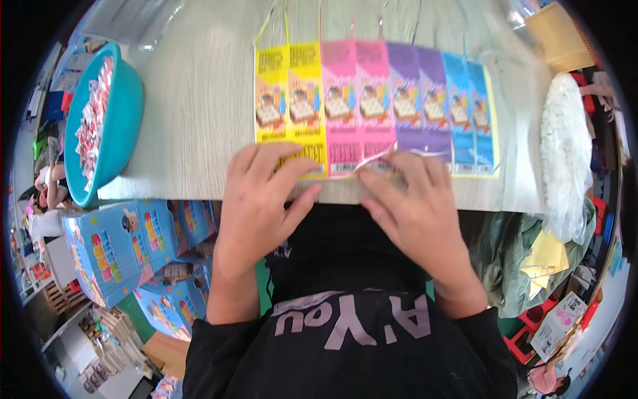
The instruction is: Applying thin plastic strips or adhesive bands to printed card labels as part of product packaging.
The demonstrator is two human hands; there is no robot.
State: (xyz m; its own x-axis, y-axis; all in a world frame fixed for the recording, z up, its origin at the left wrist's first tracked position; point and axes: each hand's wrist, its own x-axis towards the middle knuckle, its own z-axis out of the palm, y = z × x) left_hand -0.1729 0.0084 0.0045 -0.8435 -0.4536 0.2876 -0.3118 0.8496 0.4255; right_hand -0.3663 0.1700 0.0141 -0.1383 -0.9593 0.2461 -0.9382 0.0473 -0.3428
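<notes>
A row of printed paper strips [341, 106] in yellow, pink, purple and blue lies side by side on the table in front of me. Each strip carries a small picture of a box. Along the near edge, my left hand [262, 196] rests with its fingers stretched over the yellow strips, thumb apart. My right hand [422, 199] lies at the purple end, fingers spread and fingertips on the strips. A thin pale ribbon [364, 161] curls beside its index finger; whether the fingers grip it is hidden. More thin coloured ribbons [352, 26] run from the far edge.
A teal basin [129, 100] of small red-and-white packets stands at the table's left edge. Blue printed cartons [109, 256] are stacked below it. At the right edge sits a clear bag of white pieces [565, 146], with a cardboard piece [558, 36] farther back.
</notes>
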